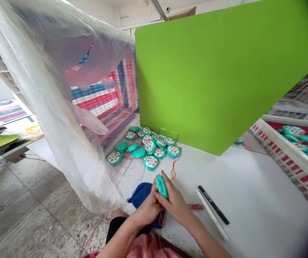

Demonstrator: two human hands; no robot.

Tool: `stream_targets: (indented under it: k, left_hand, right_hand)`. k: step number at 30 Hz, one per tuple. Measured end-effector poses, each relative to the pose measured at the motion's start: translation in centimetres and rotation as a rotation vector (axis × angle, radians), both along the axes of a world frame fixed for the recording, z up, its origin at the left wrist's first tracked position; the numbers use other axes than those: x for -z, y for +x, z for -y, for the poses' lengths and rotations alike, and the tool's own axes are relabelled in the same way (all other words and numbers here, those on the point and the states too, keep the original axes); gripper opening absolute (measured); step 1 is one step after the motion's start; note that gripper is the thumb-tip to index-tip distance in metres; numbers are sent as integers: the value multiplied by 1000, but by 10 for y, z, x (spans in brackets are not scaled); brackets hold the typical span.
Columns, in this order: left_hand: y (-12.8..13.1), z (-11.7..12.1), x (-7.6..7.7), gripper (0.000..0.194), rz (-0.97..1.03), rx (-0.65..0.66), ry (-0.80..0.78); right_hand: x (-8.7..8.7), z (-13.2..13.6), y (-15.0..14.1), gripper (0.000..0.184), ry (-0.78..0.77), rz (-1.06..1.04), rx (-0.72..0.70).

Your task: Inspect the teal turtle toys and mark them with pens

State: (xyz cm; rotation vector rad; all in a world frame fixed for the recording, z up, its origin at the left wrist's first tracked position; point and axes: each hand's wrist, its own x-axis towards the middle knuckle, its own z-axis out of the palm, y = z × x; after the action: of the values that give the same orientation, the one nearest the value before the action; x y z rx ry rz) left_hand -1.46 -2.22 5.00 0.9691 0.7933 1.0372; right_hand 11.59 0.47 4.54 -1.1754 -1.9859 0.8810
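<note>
Both my hands hold one teal toy (161, 186) edge-on just above the white table (250, 200), near its front edge. My left hand (146, 209) is closed around its lower side, and my right hand (176, 201) is wrapped over the top, fingers curled on it. A red cord (160, 218) hangs from the toy between my wrists. Behind my hands lies a pile of several similar teal toys (148, 147) with coloured buttons, some face down.
A blue cloth (141, 193) lies under my left hand. A black strip (213, 205) and a white strip (212, 215) lie to the right. A green divider (218, 71) stands behind. A clear plastic bag (62, 107) hangs left; a red-white crate (290, 157) holds more toys.
</note>
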Motion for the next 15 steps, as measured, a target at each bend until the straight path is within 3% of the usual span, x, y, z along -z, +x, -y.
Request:
stream_targets:
  k: [4,7,9,12,15]
  left_hand:
    - [-21,-11,3,72,-94,20,-120]
    - [-33,-14,2,53,-130,-41,-122]
    - [-33,-13,0,48,-33,-86,-110]
    - [-23,-8,1,57,139,-64,-73]
    - [-12,-5,6,60,70,-111,16]
  right_hand:
    - [-7,-6,14,46,-235,-305,123]
    - [-9,-5,19,45,-534,-586,219]
    - [-9,-3,18,47,-668,-708,245]
    - [-7,3,12,48,-744,-788,227]
    - [-3,8,7,51,-759,-810,188]
